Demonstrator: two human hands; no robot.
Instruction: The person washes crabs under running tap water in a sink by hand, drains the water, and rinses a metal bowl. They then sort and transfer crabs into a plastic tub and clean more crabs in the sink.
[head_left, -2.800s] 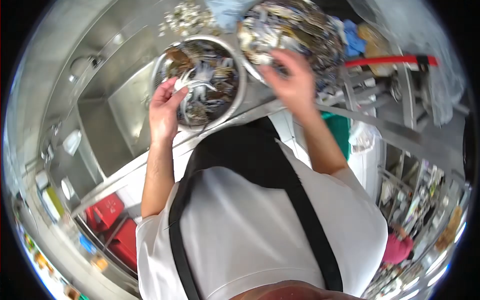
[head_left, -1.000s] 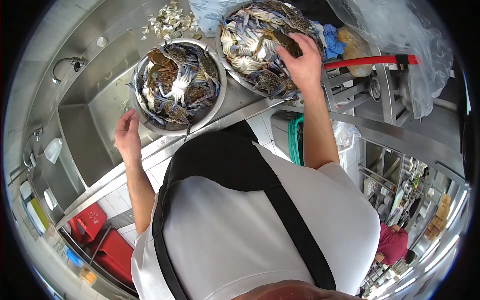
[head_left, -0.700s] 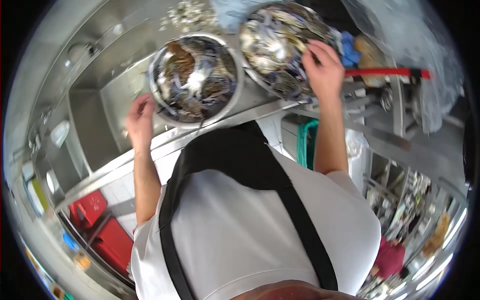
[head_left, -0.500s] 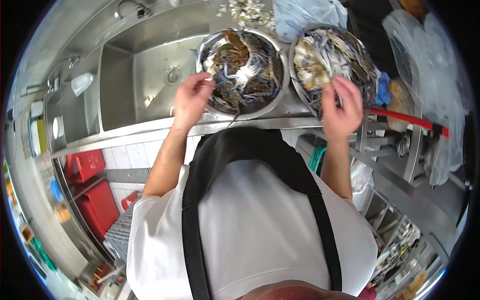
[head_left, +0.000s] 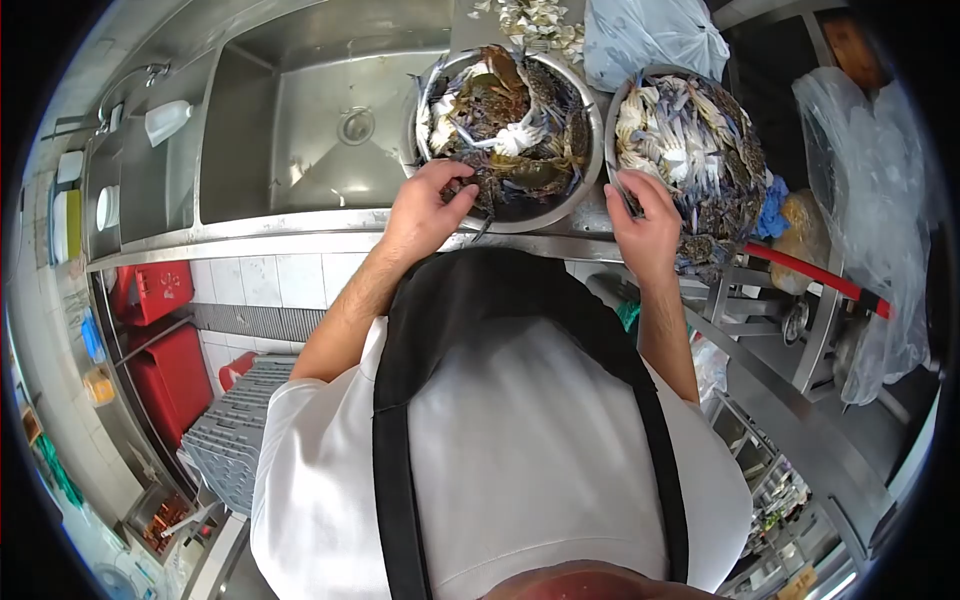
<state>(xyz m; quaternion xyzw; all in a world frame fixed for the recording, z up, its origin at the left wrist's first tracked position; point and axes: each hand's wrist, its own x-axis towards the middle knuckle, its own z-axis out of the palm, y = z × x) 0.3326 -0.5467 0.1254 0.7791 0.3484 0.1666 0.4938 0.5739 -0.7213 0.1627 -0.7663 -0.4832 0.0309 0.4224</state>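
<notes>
A steel bowl (head_left: 592, 160) on the counter holds several blue-and-brown crabs (head_left: 500, 105). At its near-left rim my left hand (head_left: 428, 212) is closed, thumb and fingertips on a dark crab (head_left: 485, 187). To the right stands a second bowl (head_left: 612, 140), heaped with crab pieces (head_left: 690, 140), pale undersides and bluish legs showing. My right hand (head_left: 648, 222) is between the two bowls at the second one's left edge. Its fingers are curled around a small dark object that I cannot make out.
A steel sink (head_left: 340, 170) lies to the left of the bowls. Pale scraps (head_left: 545, 28) are piled behind them, next to a plastic bag (head_left: 655, 45). A red bar (head_left: 815, 275) and a hanging clear plastic bag (head_left: 865, 200) are at the right.
My left hand has moved from the left rim to the crab at the bowl's near side. My right hand has come left, from over the crab pieces to the second bowl's edge.
</notes>
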